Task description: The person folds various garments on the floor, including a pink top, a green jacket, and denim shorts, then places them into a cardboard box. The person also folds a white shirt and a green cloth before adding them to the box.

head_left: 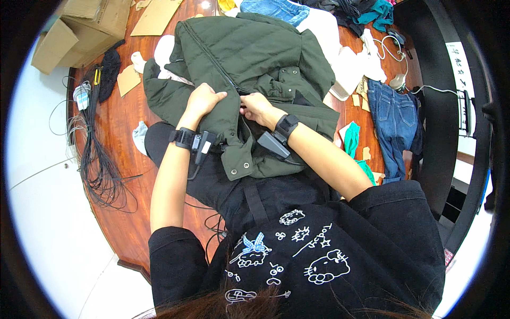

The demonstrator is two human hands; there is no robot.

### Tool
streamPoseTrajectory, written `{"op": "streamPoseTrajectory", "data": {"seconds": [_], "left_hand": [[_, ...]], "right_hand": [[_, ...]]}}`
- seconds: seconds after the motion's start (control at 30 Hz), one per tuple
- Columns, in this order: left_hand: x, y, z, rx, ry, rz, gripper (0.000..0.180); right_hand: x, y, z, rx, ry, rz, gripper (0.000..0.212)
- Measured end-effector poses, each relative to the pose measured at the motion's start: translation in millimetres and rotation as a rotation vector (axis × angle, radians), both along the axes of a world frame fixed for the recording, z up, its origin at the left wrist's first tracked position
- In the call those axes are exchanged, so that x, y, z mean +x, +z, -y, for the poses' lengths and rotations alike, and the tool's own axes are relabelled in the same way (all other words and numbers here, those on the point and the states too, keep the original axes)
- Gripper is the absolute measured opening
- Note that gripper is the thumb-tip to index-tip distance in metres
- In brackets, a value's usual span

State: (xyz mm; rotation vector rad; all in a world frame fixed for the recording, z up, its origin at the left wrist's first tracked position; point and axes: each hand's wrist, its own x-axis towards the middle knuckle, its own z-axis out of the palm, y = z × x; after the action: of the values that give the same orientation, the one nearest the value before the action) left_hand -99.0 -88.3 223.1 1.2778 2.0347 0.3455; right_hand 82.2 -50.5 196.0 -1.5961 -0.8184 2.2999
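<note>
A dark green padded jacket (255,50) lies across my lap and the wooden surface ahead, its front zip running down the middle. My left hand (203,102) is closed on the jacket's left front edge, thumb pointing right. Just right of it, my right hand (257,109) pinches the opposite edge beside the zip, its fingertips partly inside the opening. What lies right under those fingertips is hidden. Snap buttons show on the jacket's near corner flap (237,164). Black straps with small dark devices sit on both my wrists.
Cardboard boxes (87,32) stand at the far left, above a bundle of black cables (98,159). Blue jeans (393,119) and green cloth (351,139) lie to the right. More clothes and a white cable are at the far right, by a dark panel (435,106).
</note>
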Motion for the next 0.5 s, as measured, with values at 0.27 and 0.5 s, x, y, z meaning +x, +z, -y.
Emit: {"op": "streamPoseTrajectory", "data": {"seconds": [0.27, 0.5], "left_hand": [[12.2, -14.6, 10.4, 0.078, 0.033, -0.045, 0.050], [13.3, 21.2, -8.1, -0.133, 0.217, 0.512, 0.063]], "right_hand": [[3.4, 7.5, -0.5, 0.071, 0.064, 0.015, 0.019], [16.1, 78.2, 0.5, 0.744, 0.375, 0.077, 0.027]]}}
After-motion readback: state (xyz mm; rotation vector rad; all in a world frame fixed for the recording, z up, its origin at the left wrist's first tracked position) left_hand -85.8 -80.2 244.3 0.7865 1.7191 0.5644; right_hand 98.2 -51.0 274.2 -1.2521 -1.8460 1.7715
